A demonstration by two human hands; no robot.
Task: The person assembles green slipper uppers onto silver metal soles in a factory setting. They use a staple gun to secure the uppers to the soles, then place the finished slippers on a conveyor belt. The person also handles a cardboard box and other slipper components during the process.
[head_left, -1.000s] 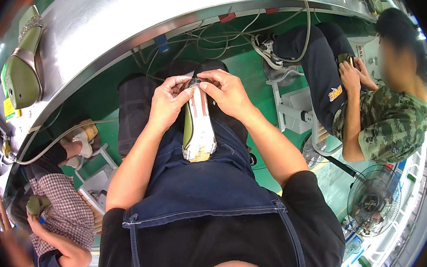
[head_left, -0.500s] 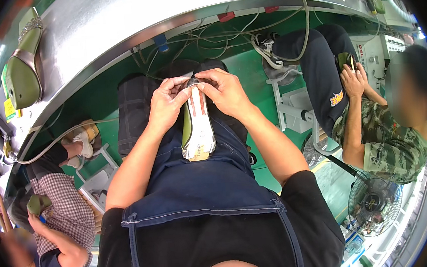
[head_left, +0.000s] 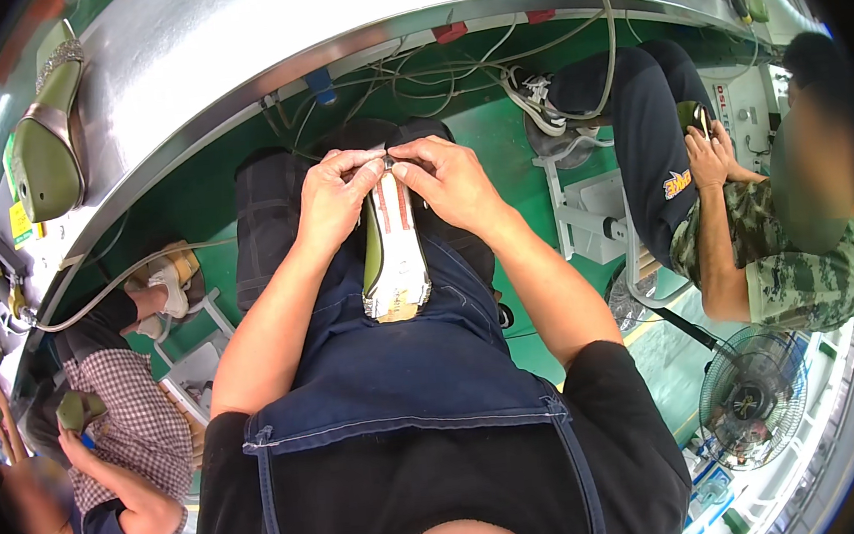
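Observation:
A green shoe last lies on my lap, its whitish sole side up, with brownish strips along the middle and a tan patch at the near end. At its far end my left hand is closed, thumb and fingers pinched together. Opposite it, my right hand is closed in the same way, thumb near the sole edge. The fingertips of both hands almost meet over a small dark piece of material at the tip. Exactly what they grip there is mostly hidden by the fingers.
A metal workbench curves across the front, with cables hanging beneath. On its left stands another green last with a glittery strap. Co-workers sit left and right, each holding a green piece. A fan stands at the right.
My fingers have shifted slightly at the tip, and less of the dark material shows between them. The last has stayed in place. The co-worker on the right has shifted posture.

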